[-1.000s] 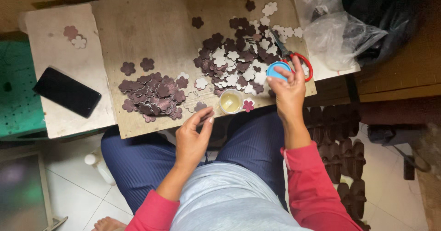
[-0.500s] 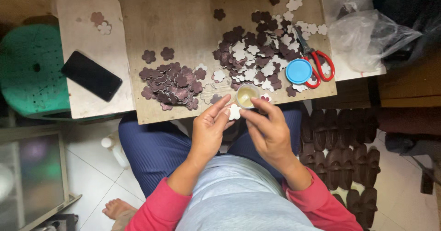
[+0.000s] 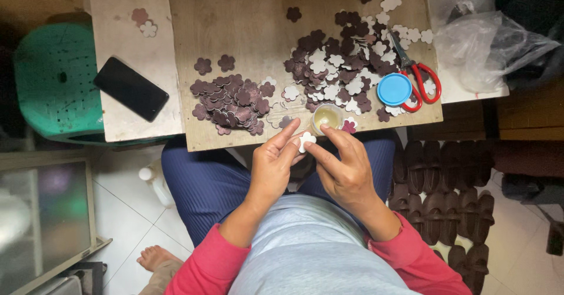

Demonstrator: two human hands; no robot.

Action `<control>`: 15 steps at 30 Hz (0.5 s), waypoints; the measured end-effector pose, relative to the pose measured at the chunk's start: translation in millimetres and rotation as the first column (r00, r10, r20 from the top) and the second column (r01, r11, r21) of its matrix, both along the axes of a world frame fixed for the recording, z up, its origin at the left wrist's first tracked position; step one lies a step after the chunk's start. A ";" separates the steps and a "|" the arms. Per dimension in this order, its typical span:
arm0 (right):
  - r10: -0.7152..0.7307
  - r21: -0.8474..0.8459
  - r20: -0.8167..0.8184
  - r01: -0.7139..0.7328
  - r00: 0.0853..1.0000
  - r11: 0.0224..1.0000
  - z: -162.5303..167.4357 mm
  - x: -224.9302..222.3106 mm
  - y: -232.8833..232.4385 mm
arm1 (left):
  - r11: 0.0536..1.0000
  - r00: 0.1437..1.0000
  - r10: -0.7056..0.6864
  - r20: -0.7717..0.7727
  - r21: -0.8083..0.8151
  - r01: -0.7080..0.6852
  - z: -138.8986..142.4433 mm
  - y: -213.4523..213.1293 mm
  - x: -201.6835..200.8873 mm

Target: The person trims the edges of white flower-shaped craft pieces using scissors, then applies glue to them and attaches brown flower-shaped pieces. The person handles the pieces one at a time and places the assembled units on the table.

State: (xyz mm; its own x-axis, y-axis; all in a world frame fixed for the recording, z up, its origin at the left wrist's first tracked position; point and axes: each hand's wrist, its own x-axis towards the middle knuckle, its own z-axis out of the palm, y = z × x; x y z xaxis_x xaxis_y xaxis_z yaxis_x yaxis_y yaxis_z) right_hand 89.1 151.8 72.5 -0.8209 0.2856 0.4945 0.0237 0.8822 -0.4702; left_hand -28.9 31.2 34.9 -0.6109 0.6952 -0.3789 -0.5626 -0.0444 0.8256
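I pinch a small white flower cutout [image 3: 305,140] between my left hand [image 3: 275,164] and right hand [image 3: 342,167] (just below the glue cup [image 3: 326,118]), above my lap.

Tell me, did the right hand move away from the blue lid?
Yes. The right hand has come off the blue lid and moved down-left, past the board's near edge, to meet the left hand at a white flower piece.
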 end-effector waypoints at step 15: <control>-0.010 0.045 0.005 0.010 1.000 0.999 4.0 -1.7 -1.0 | 1.000 1.000 -0.006 0.012 0.004 0.006 -7.6 -2.9 1.2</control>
